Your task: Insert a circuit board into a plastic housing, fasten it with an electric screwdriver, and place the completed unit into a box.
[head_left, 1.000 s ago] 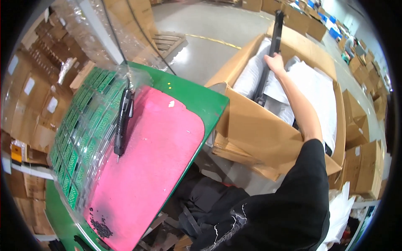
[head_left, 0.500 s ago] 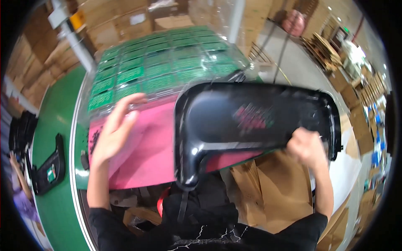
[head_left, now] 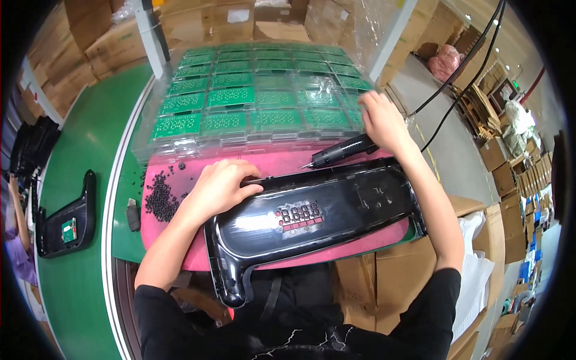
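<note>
A glossy black plastic housing with a small grid of cut-outs lies tilted across the pink mat, its lower left leg past the near edge. My left hand grips its far rim near the left end, thumb and fingers on either side. My right hand is raised beyond the housing, beside the clear trays of green circuit boards. Its fingers are loosely bent, with nothing visible in them. Below it, a black electric screwdriver lies along the housing's far side, its bit pointing left.
Small black screws lie heaped on the mat's left part. A similar housing holding a board rests on the green surface at left, near another person's arm. Cardboard stands at the near right. Black cables hang at right.
The housing has come down onto the mat and shifted left. My left hand has moved right onto its rim. My right hand has let go of it and moved up towards the trays.
</note>
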Demonstrator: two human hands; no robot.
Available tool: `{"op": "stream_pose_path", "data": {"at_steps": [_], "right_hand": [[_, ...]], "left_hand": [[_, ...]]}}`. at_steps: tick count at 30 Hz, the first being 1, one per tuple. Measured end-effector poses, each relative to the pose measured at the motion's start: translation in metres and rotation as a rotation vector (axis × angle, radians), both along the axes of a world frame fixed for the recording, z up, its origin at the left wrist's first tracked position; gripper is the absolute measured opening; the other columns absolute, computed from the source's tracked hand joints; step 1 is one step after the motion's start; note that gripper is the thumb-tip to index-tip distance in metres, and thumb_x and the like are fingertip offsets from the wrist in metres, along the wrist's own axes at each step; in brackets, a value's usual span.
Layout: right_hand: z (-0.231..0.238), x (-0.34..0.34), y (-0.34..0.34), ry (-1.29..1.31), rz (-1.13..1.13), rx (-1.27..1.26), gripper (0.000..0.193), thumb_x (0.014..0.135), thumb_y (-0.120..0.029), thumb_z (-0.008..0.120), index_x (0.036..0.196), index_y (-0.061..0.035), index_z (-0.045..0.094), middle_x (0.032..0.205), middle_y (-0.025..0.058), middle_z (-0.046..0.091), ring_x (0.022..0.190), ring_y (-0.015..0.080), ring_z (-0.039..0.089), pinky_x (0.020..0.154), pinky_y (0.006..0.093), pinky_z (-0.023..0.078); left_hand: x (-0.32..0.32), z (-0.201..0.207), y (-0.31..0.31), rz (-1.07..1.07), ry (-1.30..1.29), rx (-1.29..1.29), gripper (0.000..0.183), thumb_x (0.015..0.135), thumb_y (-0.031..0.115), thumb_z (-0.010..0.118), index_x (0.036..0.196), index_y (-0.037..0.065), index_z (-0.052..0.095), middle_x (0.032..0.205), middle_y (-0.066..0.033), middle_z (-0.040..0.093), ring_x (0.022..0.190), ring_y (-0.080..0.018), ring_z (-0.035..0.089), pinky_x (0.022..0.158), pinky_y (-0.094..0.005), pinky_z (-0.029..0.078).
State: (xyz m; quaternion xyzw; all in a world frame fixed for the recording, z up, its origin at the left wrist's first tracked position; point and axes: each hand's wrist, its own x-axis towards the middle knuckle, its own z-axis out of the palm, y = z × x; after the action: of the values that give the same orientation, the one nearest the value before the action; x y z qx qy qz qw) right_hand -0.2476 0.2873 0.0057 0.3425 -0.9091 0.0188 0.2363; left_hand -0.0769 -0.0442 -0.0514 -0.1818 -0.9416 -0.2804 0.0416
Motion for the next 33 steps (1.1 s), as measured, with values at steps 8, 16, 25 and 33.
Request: {"op": "stream_pose_path", "data": {"at_steps": [8, 16, 25, 33], "right_hand": [[-0.041, -0.094, -0.004, -0.235, -0.554, 0.25, 0.047, 0.088, -0.006, 0.053, 0.135, -0.0099, 0.056, 0.153, 0.008, 0.04, 0.139, 0.0323, 0.039, 0.11, 0.0541, 0.038], [-0.043, -0.098, 0.011, -0.147, -0.402, 0.271, 0.06, 0.085, -0.002, 0.05, 0.144, -0.0017, 0.043, 0.155, 0.009, 0.037, 0.141, 0.0303, 0.036, 0.112, 0.0504, 0.037], [-0.034, -0.071, 0.002, 0.328, -0.182, 0.147, 0.065, 0.078, 0.003, 0.053, 0.141, 0.0077, 0.039, 0.148, 0.0168, 0.04, 0.137, 0.0325, 0.039, 0.114, 0.0447, 0.031], [-0.015, 0.037, -0.043, 0.276, 0.159, 0.249, 0.062, 0.074, 0.006, 0.056, 0.136, 0.0055, 0.048, 0.14, 0.0132, 0.048, 0.131, 0.0282, 0.045, 0.113, 0.0432, 0.029]], "left_hand": [[0.002, -0.002, 0.001, 0.012, 0.084, -0.022, 0.025, 0.084, 0.025, 0.073, 0.1, 0.007, 0.071, 0.096, -0.0121, 0.07, 0.094, -0.0336, 0.067, 0.078, -0.0452, 0.054], [0.001, 0.0, 0.003, -0.002, 0.086, -0.017, 0.024, 0.083, 0.019, 0.073, 0.1, 0.003, 0.07, 0.095, -0.0137, 0.07, 0.092, -0.0341, 0.067, 0.079, -0.0425, 0.054], [0.0, 0.004, 0.002, -0.006, 0.028, 0.104, 0.036, 0.081, 0.026, 0.077, 0.108, 0.004, 0.068, 0.102, -0.0114, 0.069, 0.096, -0.0313, 0.066, 0.084, -0.0414, 0.052], [0.005, 0.006, 0.009, 0.109, 0.186, 0.134, 0.05, 0.085, 0.036, 0.073, 0.12, 0.004, 0.059, 0.114, -0.0119, 0.06, 0.112, -0.0327, 0.057, 0.093, -0.0435, 0.048]]}}
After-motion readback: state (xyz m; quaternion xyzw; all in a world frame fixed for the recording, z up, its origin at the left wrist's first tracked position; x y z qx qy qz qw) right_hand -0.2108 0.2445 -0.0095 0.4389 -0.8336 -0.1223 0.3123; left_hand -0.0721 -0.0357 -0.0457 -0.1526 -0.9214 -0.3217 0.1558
